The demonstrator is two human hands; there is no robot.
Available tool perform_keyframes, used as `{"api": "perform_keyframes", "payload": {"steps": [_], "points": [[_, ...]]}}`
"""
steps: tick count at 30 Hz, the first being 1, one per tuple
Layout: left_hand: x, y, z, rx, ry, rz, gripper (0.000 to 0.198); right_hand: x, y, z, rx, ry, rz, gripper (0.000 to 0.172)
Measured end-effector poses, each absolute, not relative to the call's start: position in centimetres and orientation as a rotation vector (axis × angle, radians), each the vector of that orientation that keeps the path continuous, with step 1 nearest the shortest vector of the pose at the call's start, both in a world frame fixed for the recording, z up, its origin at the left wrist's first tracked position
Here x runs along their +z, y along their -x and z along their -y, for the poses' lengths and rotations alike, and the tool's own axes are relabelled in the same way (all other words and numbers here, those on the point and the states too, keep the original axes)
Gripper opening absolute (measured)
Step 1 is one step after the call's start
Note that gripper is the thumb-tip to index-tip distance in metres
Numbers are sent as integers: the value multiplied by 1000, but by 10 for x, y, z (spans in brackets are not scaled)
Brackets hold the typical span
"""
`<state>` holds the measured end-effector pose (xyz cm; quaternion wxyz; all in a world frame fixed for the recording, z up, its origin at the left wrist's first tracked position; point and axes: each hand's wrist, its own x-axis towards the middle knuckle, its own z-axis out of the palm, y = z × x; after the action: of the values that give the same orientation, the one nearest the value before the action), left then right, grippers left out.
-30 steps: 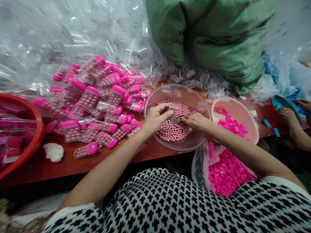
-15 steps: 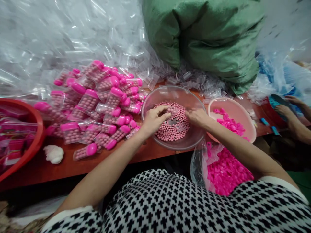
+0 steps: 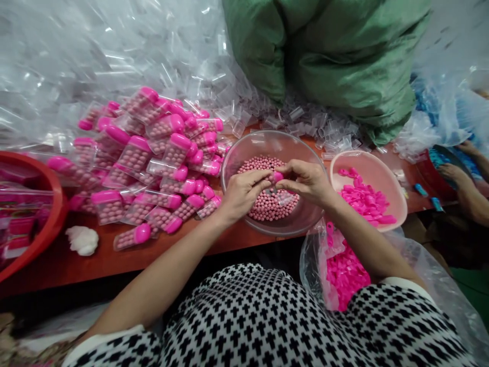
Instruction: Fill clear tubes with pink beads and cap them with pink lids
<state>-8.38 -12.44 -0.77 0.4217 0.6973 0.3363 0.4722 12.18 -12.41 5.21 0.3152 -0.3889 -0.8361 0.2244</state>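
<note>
Above a clear plastic bowl (image 3: pixel 234 204) of pink beads (image 3: pixel 267 206), my two hands meet. My left hand (image 3: pixel 244 192) is closed around a small clear container, mostly hidden by the fingers. A bright pink cap (image 3: pixel 278 176) shows at its end, pinched by my right hand (image 3: pixel 308 181). Whether the cap is fully seated I cannot tell. To the left lies a pile of clear containers (image 3: pixel 133 155) filled with beads and topped with pink caps. Loose pink caps (image 3: pixel 362 199) lie in a pale pink basin (image 3: pixel 399 209) at the right.
Empty clear containers (image 3: pixel 114 46) are heaped across the back, beside a large green sack (image 3: pixel 344 61). A red tub (image 3: pixel 61 204) and white wad (image 3: pixel 82 240) are at left. A bag of pink parts (image 3: pixel 346 280) hangs below the table. Another person's hands (image 3: pixel 454 176) work far right.
My right hand has moved in from the bowl's right side to my left hand, and a pink cap now shows between its fingers. The view has shifted slightly.
</note>
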Motion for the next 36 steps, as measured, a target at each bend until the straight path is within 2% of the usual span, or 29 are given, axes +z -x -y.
{"api": "perform_keyframes", "payload": {"steps": [6,9,13,17,19,21,24,28,31,36], "points": [[-12,84,129,1279,-1979,-845,22,44,-120,128,329,912,2379,25],[-14,86,128,1231,-2060,-857,24,39,-117,126,307,863,2419,24],[-9,87,125,1153,-1798,-828,23,41,-119,124,591,1011,2227,24],[-6,84,120,1179,-1304,-737,33,47,-129,126,1254,1041,1705,53],[-7,82,119,1176,-1147,-706,40,45,-135,129,1471,983,1466,62],[-8,82,120,1164,-1128,-700,43,39,-137,130,1512,969,1299,55],[-9,81,122,1175,-1296,-701,35,33,-133,130,1489,998,1189,42],[-13,80,125,1234,-1536,-757,23,37,-120,123,1813,1097,1220,50],[-17,80,124,1275,-1589,-820,22,39,-110,118,2012,1135,1192,47],[-17,81,121,1274,-1588,-854,20,31,-92,113,1866,1117,1165,33]]}}
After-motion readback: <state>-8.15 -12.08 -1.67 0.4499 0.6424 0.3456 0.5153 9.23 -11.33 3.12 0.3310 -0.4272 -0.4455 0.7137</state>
